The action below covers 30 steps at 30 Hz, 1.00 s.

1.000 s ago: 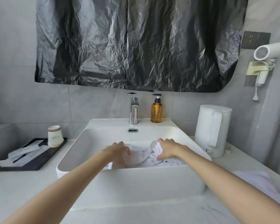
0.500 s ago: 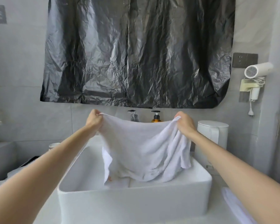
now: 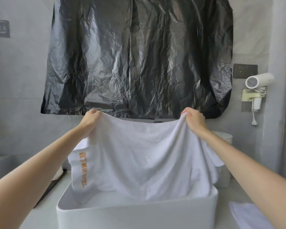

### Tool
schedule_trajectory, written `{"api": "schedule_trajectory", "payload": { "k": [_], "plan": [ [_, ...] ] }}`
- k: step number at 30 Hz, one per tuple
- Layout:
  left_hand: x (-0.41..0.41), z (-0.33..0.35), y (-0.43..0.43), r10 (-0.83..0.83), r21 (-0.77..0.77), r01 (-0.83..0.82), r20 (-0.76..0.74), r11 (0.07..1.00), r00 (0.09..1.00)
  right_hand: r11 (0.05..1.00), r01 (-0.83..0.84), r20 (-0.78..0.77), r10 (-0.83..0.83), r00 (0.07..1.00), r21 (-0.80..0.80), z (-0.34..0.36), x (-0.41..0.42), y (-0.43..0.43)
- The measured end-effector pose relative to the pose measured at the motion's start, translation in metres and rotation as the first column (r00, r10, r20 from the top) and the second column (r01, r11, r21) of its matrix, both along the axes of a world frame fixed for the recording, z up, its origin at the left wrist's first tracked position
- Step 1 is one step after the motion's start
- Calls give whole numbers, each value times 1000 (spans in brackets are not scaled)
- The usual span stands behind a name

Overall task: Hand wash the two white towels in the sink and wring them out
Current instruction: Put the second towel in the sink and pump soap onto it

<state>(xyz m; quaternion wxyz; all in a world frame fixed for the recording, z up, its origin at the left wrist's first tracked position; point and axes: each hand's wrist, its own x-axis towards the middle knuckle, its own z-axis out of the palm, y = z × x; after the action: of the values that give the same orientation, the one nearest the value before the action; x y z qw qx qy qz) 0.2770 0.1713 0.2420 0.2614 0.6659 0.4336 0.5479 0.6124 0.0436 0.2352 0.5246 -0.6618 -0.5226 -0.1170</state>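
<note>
Your left hand (image 3: pixel 89 120) and right hand (image 3: pixel 194 121) grip the white towel (image 3: pixel 147 154) at its 10 and 2 o'clock corners, holding it spread with its lower part hanging into the sink (image 3: pixel 135 215) at 6 o'clock. Orange lettering runs down the towel's 9 o'clock edge. Black plastic sheeting (image 3: pixel 139 55) fills 12 o'clock, and a second white towel (image 3: pixel 249 215) lies at 5 o'clock.

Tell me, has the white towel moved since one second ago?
Yes, upward. The white towel lay bunched in the sink; now the left hand and right hand hold it spread below the black plastic sheet.
</note>
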Motion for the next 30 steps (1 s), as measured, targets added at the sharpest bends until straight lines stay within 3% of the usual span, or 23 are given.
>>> {"api": "schedule_trajectory", "payload": {
  "k": [2,4,7,9,10,13,16,18,20,24,30],
  "plan": [
    [3,-26,-3,-119,-191,111,-31,975,992,989,-17,7,18,1000,-145,-26,2,10],
    [9,-52,-2,-203,-313,127,-224,941,953,964,10,62,7,998,-265,-51,5,23],
    [23,-84,15,-197,-244,56,-603,968,773,934,109,222,-33,974,-340,-82,13,43],
    [30,-95,22,-156,-188,42,-650,981,744,920,155,317,-35,948,-360,-98,21,53],
    [33,-100,27,-132,-162,41,-611,986,780,908,172,356,-27,934,-382,-104,23,57],
    [41,-109,30,-187,-206,127,-302,970,935,810,174,379,63,923,-560,-116,26,71],
    [50,-127,46,-250,-351,191,-132,917,959,706,-6,171,180,969,-709,-117,20,85],
    [57,-133,54,-265,-410,227,-37,883,963,762,-165,33,237,971,-626,-115,15,97],
    [65,-138,64,-251,-440,251,60,862,966,845,-213,-6,241,970,-491,-111,9,114],
    [77,-144,72,-272,-459,312,153,832,950,946,-153,-152,113,982,-285,-112,2,154],
    [81,-153,87,-290,-459,341,179,821,940,978,-113,-302,56,952,-177,-123,3,214]
  ]
}}
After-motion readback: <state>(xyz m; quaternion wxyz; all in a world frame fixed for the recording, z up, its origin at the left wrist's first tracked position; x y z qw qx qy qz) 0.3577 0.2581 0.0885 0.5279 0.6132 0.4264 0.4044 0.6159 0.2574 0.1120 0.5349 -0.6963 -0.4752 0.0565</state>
